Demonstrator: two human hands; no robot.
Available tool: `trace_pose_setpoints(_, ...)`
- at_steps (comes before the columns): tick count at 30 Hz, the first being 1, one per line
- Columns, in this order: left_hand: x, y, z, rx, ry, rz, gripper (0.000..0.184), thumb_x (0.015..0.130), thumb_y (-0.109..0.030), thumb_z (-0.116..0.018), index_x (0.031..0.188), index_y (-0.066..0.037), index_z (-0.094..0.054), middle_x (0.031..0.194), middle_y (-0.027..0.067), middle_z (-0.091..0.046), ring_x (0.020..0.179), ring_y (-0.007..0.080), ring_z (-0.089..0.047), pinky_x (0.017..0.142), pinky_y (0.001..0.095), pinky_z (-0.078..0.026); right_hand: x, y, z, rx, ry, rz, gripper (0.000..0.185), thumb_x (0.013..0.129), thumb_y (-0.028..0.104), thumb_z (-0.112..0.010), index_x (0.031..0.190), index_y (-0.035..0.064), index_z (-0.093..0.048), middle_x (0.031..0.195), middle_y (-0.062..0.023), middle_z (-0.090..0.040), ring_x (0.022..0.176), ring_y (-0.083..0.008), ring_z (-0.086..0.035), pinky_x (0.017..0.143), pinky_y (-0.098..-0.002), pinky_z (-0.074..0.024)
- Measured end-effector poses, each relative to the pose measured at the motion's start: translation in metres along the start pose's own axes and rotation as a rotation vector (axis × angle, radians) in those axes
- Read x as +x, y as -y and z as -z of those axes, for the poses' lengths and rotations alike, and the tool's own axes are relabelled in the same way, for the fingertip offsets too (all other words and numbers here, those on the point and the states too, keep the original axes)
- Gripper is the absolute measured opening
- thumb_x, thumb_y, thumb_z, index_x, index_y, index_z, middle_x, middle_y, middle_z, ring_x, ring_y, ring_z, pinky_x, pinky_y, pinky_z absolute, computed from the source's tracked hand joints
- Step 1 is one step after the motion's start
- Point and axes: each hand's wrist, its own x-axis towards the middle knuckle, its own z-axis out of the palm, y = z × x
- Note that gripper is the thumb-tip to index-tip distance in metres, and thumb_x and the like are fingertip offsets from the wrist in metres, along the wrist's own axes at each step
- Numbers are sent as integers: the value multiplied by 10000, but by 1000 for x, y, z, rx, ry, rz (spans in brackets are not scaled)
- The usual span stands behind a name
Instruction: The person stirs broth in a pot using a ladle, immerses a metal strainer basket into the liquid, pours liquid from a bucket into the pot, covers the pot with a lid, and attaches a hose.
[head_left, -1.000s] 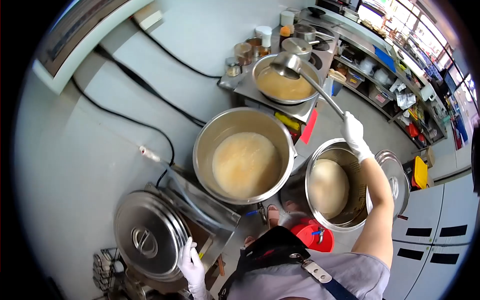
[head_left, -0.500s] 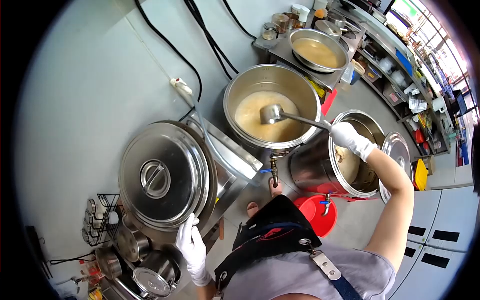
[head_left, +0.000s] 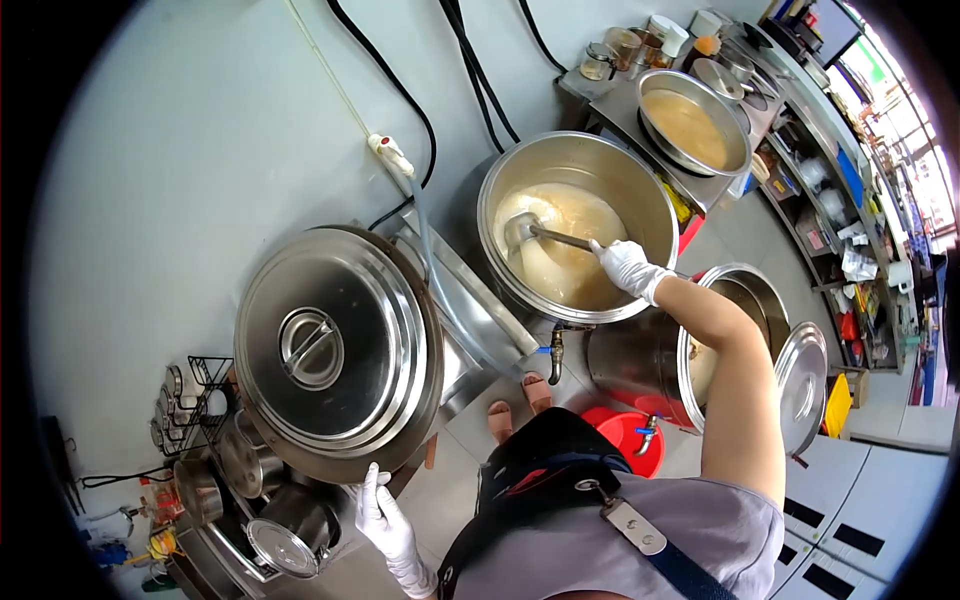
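My right hand [head_left: 628, 270], in a white glove, is closed round the handle of a metal ladle [head_left: 522, 232]. The ladle's bowl dips into the pale broth [head_left: 590, 215] on the left side of a large steel pot [head_left: 640, 170]. Gloved in white too, my left hand [head_left: 385, 515] has its fingers extended beside the lower edge of a big round lid [head_left: 375, 400], and whether it touches the rim is unclear. A second tall pot [head_left: 635, 360] with pale liquid stands to the right, partly behind my right arm.
A wide pan of broth [head_left: 690, 125] sits on the stove at the back. A hose [head_left: 425, 250] runs beside the large pot. A red basin [head_left: 610, 425] is on the floor under a tap [head_left: 648, 435]. Another lid [head_left: 802, 385] leans at the right. Smaller pots [head_left: 285, 530] stand lower left.
The ladle has come down from over the back pan into the large pot's broth, and my right hand has moved left over that pot. The view has shifted. My left hand stays near the big lid.
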Motion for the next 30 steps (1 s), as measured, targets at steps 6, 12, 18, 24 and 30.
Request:
trace_pose_setpoints(6, 11, -20, -25, 43, 1, 15, 283, 892, -44, -461, 1139, 22, -581, 846, 117, -614, 770, 228, -577, 717, 334, -463, 60, -19, -40, -78, 176, -75, 366, 938, 186, -371, 1292, 119, -438, 936, -124, -630, 859, -265, -644, 633, -362, -529)
trace_pose_setpoints(12, 16, -36, -39, 75, 8, 50, 280, 899, -60, -458, 1138, 20, -581, 849, 122, -616, 769, 238, -585, 707, 340, -469, 83, -49, -100, 254, 54, -307, 539, 928, 446, -350, 1033, -9, -620, 827, -172, -668, 795, -300, -666, 699, -388, -523)
trace_pose_setpoints(18, 1, -17, -43, 73, -29, 115, 276, 906, -70, -454, 1136, 18, -579, 847, 129, -619, 771, 241, -591, 703, 342, -472, 37, -78, -51, -144, 314, 108, 353, 798, 123, -551, 1136, 34, -598, 842, -157, -671, 781, -298, -664, 678, -372, -526)
trace_pose_setpoints(24, 3, -12, -44, 49, -53, 130, 268, 914, -80, -455, 1130, 14, -582, 842, 124, -621, 760, 243, -594, 693, 343, -470, 39, -72, -28, 231, 974, 224, 142, 716, 76, -552, 784, 7, -655, 688, -139, -626, 579, -234, -601, 589, -351, -490)
trace_pose_setpoints(30, 14, -15, -49, 62, -24, 87, 270, 911, -65, -449, 1133, 9, -582, 843, 117, -617, 755, 232, -590, 691, 331, -467, 14, -55, -33, 1133, 969, 236, 211, 847, 129, -529, 691, 2, -594, 535, -22, -527, 473, -103, -495, 453, -252, -362)
